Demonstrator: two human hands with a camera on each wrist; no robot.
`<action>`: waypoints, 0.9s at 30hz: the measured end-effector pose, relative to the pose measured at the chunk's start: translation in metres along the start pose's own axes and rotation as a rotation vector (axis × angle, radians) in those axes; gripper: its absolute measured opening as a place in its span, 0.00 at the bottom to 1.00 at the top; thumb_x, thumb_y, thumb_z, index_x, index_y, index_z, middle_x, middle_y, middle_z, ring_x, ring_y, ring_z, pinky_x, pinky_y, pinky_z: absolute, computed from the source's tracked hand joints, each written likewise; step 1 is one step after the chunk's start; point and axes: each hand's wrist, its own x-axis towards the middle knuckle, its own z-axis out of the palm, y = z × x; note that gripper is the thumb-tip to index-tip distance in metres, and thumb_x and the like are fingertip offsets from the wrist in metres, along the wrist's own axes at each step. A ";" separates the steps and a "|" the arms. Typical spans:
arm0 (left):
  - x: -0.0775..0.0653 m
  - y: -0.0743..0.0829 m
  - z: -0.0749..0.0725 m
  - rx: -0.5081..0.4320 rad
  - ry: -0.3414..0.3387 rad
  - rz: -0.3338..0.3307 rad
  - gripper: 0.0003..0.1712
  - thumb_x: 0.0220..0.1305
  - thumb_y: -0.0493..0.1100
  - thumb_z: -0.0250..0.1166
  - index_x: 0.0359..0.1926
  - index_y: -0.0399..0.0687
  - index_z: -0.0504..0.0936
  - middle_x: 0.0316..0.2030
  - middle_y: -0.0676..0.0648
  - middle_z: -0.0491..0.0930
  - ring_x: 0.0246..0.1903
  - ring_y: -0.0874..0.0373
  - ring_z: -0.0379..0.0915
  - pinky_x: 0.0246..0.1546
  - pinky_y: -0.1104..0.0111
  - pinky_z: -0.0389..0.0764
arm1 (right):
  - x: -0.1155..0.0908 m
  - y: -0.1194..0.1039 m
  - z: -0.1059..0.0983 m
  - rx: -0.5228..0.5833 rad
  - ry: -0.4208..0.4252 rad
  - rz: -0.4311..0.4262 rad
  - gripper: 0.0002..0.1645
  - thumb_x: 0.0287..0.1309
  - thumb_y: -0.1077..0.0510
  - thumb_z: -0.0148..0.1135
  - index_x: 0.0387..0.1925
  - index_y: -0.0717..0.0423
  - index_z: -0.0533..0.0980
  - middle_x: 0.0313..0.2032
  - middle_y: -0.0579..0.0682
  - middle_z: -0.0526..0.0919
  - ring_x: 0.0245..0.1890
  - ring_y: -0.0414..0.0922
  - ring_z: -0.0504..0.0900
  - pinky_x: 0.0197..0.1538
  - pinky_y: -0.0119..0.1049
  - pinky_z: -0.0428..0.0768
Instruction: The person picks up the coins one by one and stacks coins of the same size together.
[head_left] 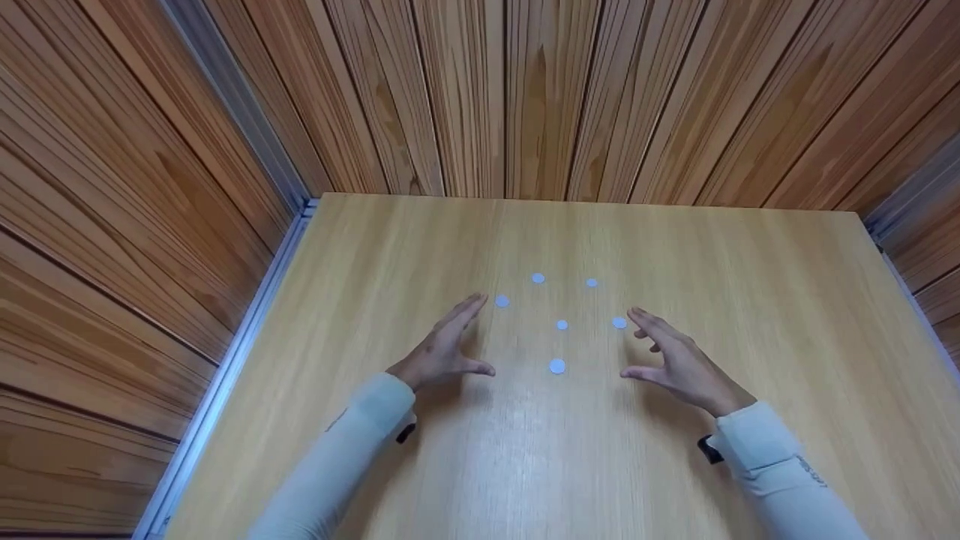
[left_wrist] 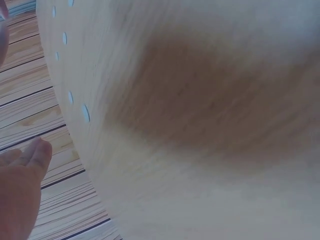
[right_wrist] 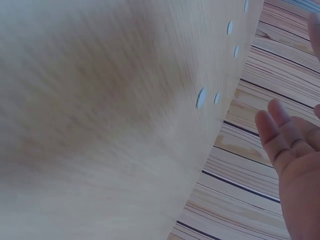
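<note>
My left hand (head_left: 446, 349) hovers over the left middle of the wooden table (head_left: 375, 255), fingers extended and thumb spread apart, holding nothing. Across from it, my right hand (head_left: 679, 364) takes a mirrored pose, thumb and fingers spread. Between and beyond the hands lie several small pale blue discs, flat on the tabletop. A disc (head_left: 502, 301) is just past the left fingertips, and another disc (head_left: 619, 322) sits right by the right fingertips. The nearest disc (head_left: 556, 366) lies midway between the thumbs. In the right wrist view, straight fingers (right_wrist: 280, 132) show beside the tabletop.
Farther discs (head_left: 538, 278) lie toward the table's middle. A wood-plank wall (head_left: 540, 105) rises behind the back edge, and another plank wall (head_left: 112, 225) stands at the left. A metal rail (head_left: 225, 367) runs along the table's left side. Both forearms wear pale sleeves (head_left: 337, 457).
</note>
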 end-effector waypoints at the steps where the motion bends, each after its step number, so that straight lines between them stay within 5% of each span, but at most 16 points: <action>1: 0.001 0.000 0.002 -0.016 0.003 0.002 0.65 0.47 0.42 0.81 0.79 0.46 0.48 0.78 0.42 0.46 0.73 0.42 0.50 0.67 0.51 0.61 | 0.001 0.000 0.002 0.004 -0.001 0.000 0.55 0.50 0.56 0.78 0.74 0.63 0.58 0.70 0.62 0.65 0.55 0.59 0.77 0.52 0.58 0.76; 5: 0.004 0.000 0.009 -0.046 0.019 0.021 0.63 0.47 0.41 0.80 0.78 0.48 0.51 0.76 0.44 0.53 0.67 0.44 0.63 0.62 0.54 0.70 | 0.002 0.000 0.007 0.037 -0.020 0.014 0.53 0.52 0.57 0.77 0.74 0.62 0.58 0.63 0.63 0.72 0.52 0.60 0.78 0.50 0.56 0.78; 13: 0.009 -0.003 0.021 -0.130 0.056 0.155 0.54 0.49 0.39 0.79 0.74 0.41 0.60 0.70 0.37 0.63 0.61 0.39 0.69 0.59 0.51 0.72 | 0.004 0.000 0.017 0.078 -0.028 -0.010 0.48 0.51 0.61 0.77 0.70 0.67 0.63 0.55 0.64 0.79 0.48 0.60 0.79 0.47 0.55 0.78; 21: 0.015 0.000 0.033 -0.200 0.051 0.129 0.48 0.52 0.38 0.78 0.71 0.38 0.65 0.68 0.37 0.67 0.59 0.39 0.72 0.57 0.52 0.74 | 0.008 -0.003 0.025 0.152 -0.056 0.021 0.46 0.53 0.60 0.76 0.70 0.65 0.64 0.51 0.62 0.81 0.46 0.57 0.81 0.48 0.51 0.78; 27: 0.019 0.001 0.043 -0.252 0.041 0.109 0.44 0.52 0.36 0.77 0.69 0.34 0.68 0.65 0.35 0.70 0.58 0.40 0.72 0.57 0.55 0.74 | 0.011 -0.002 0.036 0.210 -0.061 0.010 0.44 0.53 0.61 0.75 0.68 0.68 0.65 0.60 0.65 0.76 0.48 0.56 0.81 0.48 0.48 0.80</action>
